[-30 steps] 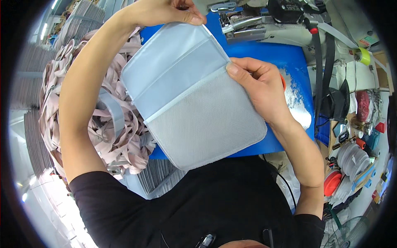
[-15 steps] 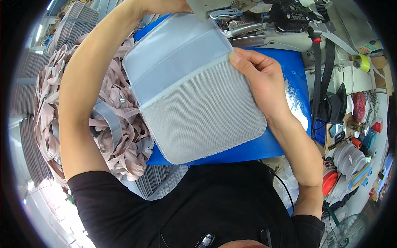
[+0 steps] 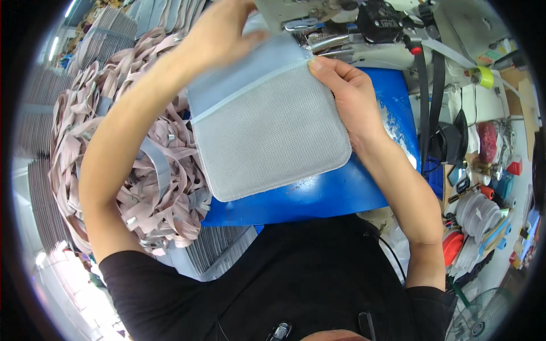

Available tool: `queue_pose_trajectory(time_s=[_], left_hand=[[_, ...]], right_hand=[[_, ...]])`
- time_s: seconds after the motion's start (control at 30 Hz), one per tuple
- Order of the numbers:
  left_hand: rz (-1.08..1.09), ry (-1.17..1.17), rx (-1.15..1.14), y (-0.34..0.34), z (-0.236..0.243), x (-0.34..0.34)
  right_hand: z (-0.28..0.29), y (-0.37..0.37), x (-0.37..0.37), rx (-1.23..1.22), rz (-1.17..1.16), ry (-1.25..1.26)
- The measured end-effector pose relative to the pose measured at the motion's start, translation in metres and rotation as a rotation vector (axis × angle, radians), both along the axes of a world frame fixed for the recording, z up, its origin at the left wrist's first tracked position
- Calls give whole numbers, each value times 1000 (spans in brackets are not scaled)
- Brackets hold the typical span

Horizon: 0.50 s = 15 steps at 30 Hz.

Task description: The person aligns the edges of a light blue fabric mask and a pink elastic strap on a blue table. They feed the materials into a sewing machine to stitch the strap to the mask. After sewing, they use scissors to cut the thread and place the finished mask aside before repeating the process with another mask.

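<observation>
A rounded fabric panel (image 3: 270, 128), grey mesh below and plain light blue-grey cloth above, lies on a blue work surface (image 3: 318, 196). Its upper end reaches under the head of what looks like a sewing machine (image 3: 335, 42). My right hand (image 3: 354, 99) pinches the panel's right edge between thumb and fingers, where the mesh meets the plain cloth. Over the panel's upper left part is my left hand (image 3: 224, 37), blurred by motion. Its fingers are smeared, so I cannot make out whether they grip the cloth.
A tangled heap of pinkish-grey strips (image 3: 162, 187) lies left of the blue surface. Stacked grey panels (image 3: 219, 250) sit below it, more at far left. Black straps (image 3: 435, 108) hang at right, near a cluttered side with tape rolls (image 3: 476, 213) and a fan (image 3: 480, 321).
The panel has slid up and slightly left, its upper end further under the machine head. My right hand moved with it. My left hand swung down and right over the cloth.
</observation>
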<state>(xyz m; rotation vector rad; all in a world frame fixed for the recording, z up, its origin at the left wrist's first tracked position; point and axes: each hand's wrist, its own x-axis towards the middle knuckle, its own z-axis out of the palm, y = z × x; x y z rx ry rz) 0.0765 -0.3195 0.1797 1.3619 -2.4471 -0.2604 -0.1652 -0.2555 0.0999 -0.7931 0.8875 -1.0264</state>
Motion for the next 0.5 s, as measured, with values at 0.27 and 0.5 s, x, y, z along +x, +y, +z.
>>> queue_pose_trajectory(time_s=[0.27, 0.5], left_hand=[[-94, -507, -138, 173, 17, -64], [-26, -621, -227, 179, 14, -48]], right_hand=[[-7, -3, 1, 43, 45, -223], [-18, 47, -24, -185, 168, -73]])
